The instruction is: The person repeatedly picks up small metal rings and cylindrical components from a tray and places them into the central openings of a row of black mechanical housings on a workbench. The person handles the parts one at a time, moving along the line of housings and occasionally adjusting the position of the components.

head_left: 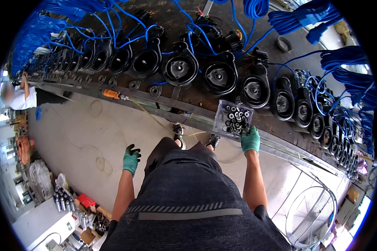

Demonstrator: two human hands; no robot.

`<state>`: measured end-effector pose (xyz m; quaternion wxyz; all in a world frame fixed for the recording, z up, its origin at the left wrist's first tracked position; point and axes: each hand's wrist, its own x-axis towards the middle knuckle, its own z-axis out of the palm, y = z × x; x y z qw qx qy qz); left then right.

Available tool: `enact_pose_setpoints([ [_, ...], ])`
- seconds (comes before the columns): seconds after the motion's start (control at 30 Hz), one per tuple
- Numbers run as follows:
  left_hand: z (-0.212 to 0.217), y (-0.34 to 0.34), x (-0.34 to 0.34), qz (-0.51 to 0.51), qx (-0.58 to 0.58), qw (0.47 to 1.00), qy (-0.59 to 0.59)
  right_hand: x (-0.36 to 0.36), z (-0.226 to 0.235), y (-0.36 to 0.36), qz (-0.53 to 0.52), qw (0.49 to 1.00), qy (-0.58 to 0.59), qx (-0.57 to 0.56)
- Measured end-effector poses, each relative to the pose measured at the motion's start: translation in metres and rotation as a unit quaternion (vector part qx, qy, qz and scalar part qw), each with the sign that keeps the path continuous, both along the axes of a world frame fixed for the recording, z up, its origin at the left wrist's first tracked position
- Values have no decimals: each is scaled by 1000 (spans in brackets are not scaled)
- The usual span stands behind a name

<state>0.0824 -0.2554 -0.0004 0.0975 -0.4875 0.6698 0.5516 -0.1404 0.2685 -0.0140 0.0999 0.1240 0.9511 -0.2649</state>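
Clear bin of small rings at near edge of worktop; your right hand touches near-right corner, cannot tell if closed on rim; left hand empty, fingers loosely spread; bin likely light, stiff, slick: grip opposite walls, keep level

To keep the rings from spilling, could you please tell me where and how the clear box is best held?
Probably by opposite side walls, coming from the person's side: the clear box looks open-topped and holds many loose rings, so a level hold seems safest. The right hand is at its near right corner; the left wall is unobstructed.
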Motion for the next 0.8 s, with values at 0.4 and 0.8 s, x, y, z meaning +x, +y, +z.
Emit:
enact_pose_setpoints([
  [0.4, -9, -76, -68, -109, 19, 992, 60, 0, -14, -191, -43, 993, 9, -113],
  [0.8, -5, -253, -84, -151, 119, 977, 96, -9, 50, -296, 53, 997, 51, 36],
])
